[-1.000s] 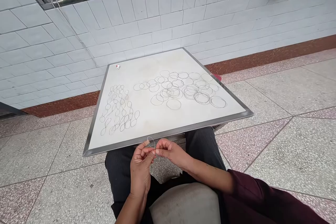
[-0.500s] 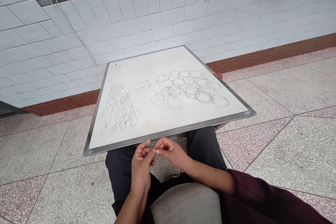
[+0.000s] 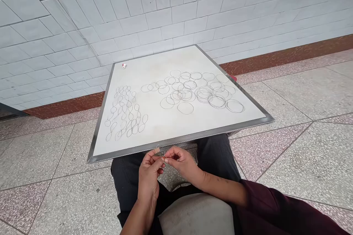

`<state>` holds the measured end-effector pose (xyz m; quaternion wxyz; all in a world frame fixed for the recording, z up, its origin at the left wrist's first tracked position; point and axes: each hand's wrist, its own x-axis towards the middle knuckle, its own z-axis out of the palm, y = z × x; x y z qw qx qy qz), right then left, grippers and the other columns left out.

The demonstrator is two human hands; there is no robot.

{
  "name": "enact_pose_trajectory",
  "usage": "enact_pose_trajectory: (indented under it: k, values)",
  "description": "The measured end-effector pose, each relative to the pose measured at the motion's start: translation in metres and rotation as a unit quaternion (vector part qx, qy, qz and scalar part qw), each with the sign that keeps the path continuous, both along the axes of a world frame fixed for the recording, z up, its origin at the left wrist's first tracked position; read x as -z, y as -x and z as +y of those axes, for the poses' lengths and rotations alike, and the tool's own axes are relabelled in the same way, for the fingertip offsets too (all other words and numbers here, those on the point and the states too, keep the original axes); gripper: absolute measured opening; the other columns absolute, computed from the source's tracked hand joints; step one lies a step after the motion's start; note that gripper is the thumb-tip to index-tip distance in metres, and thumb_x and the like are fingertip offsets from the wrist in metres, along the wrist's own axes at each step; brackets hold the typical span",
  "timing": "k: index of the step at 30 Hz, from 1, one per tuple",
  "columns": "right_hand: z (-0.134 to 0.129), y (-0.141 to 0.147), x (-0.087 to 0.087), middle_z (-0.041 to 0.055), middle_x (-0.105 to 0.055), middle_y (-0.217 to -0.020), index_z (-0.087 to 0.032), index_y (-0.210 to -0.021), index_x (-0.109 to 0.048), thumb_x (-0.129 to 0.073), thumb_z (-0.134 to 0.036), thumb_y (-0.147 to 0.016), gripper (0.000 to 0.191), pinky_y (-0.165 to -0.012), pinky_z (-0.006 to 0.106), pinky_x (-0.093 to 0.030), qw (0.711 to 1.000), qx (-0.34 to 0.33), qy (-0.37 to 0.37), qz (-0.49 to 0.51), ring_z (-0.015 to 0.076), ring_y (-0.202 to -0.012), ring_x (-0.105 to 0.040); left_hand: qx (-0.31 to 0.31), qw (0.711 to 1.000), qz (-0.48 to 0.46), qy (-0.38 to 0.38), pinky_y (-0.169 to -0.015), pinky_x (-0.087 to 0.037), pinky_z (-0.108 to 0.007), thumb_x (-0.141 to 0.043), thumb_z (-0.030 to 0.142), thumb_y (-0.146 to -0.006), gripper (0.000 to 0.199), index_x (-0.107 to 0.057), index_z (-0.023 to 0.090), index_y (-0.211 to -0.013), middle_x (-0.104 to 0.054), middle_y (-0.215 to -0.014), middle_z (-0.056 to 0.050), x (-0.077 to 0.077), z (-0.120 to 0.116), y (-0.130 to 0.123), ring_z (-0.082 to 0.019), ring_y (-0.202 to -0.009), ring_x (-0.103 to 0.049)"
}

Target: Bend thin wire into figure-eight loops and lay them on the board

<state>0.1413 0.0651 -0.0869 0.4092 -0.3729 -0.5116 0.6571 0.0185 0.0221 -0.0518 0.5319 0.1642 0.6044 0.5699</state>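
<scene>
My left hand and my right hand meet just in front of the table's near edge, above my lap. Both are closed, thumbs and fingertips pinched together on a thin wire loop. Only a small curve of it shows above the left forefinger; the fingers hide the rest. Tan tape wraps the tip of that forefinger. On the white table, several wire pieces twisted into figure-eights lie in rows at the left. Many larger round wire rings overlap across the middle and right.
A small red-and-white object sits in the table's far left corner. Grey metal edging borders the tabletop, which stands close to a white tiled wall. My legs are partly under the table, above a speckled stone floor.
The hands stay pinched together in almost the same place, with the fingers shifting slightly. The camera view has moved a little, and slightly more of the wire curve shows.
</scene>
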Motion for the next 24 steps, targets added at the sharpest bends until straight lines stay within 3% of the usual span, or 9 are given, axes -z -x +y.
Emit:
enact_pose_trajectory:
  k: [5,14,18,24]
  values:
    - [-0.001,0.0,-0.002,-0.0001,-0.065,-0.071,-0.02,-0.077,-0.062,-0.066,-0.032,-0.08,0.012,-0.063,0.03,-0.048,0.998,0.018,-0.04,-0.037,0.0155,-0.065,-0.06,-0.008,1.0,-0.001,0.002,-0.052,-0.036,-0.021,-0.082,0.024,-0.06,0.038,-0.068,0.016,-0.095,-0.055,-0.06,0.005,0.004,0.003,-0.001,-0.01,-0.055,-0.052]
    - [0.0,-0.004,0.011,0.0014,-0.062,-0.075,-0.022,-0.077,-0.065,-0.064,-0.026,-0.083,0.007,-0.067,0.031,-0.044,0.988,0.036,-0.113,-0.102,0.017,-0.071,-0.056,-0.004,1.0,-0.004,0.013,-0.054,-0.036,-0.021,-0.084,0.024,-0.059,0.038,-0.069,0.017,-0.093,-0.058,-0.06,0.005,0.004,0.006,-0.002,-0.009,-0.056,-0.053]
    - [0.001,-0.006,0.009,0.0014,-0.064,-0.077,-0.022,-0.083,-0.067,-0.066,-0.024,-0.082,0.003,-0.069,0.032,-0.045,0.992,0.025,-0.085,-0.093,0.0169,-0.071,-0.057,0.006,0.999,-0.025,0.023,-0.053,-0.036,-0.021,-0.084,0.024,-0.059,0.043,-0.069,0.017,-0.098,-0.06,-0.064,0.003,0.0,0.006,0.0,-0.009,-0.057,-0.053]
    - [0.007,-0.01,0.005,-0.0002,-0.066,-0.076,-0.022,-0.091,-0.065,-0.074,-0.035,-0.077,0.021,-0.07,0.032,-0.048,0.998,-0.05,0.015,0.032,0.0168,-0.072,-0.061,0.018,0.999,-0.051,-0.008,-0.058,-0.038,-0.022,-0.086,0.027,-0.062,0.049,-0.067,0.018,-0.106,-0.065,-0.07,0.001,-0.004,0.002,-0.001,-0.009,-0.059,-0.052]
